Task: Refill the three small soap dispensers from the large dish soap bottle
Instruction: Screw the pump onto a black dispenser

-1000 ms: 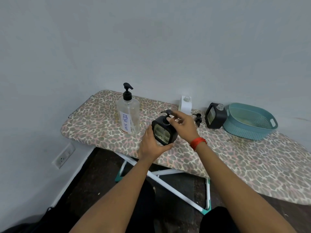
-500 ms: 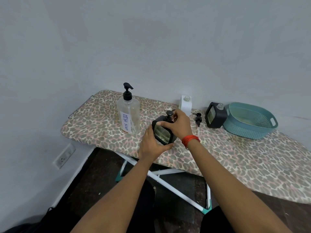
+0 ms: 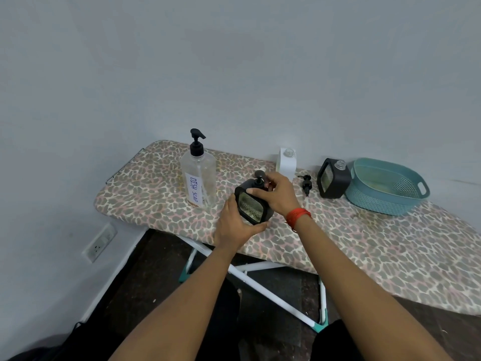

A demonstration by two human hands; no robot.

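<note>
A small black soap dispenser [image 3: 252,207] with a clear window stands on the leopard-print ironing board [image 3: 364,243]. My left hand [image 3: 235,226] grips its body from the front left. My right hand [image 3: 277,196] curls over its top and grips the black pump head [image 3: 259,175]. The large clear bottle labelled DISH SOAP [image 3: 199,175] stands upright to the left, pump on. A white dispenser [image 3: 286,164] with an open neck is behind my right hand. A second black dispenser [image 3: 333,179], also with an open neck, stands to the right, a loose black pump [image 3: 305,184] lying beside it.
A teal plastic basket [image 3: 385,187] sits at the right, next to the second black dispenser. The board backs onto a grey wall. Below are the board's white legs [image 3: 273,290] with teal feet, a dark floor and a wall socket [image 3: 100,242].
My right hand has closed down over the top of the black dispenser and turned around its pump head. My left hand has stayed on the body.
</note>
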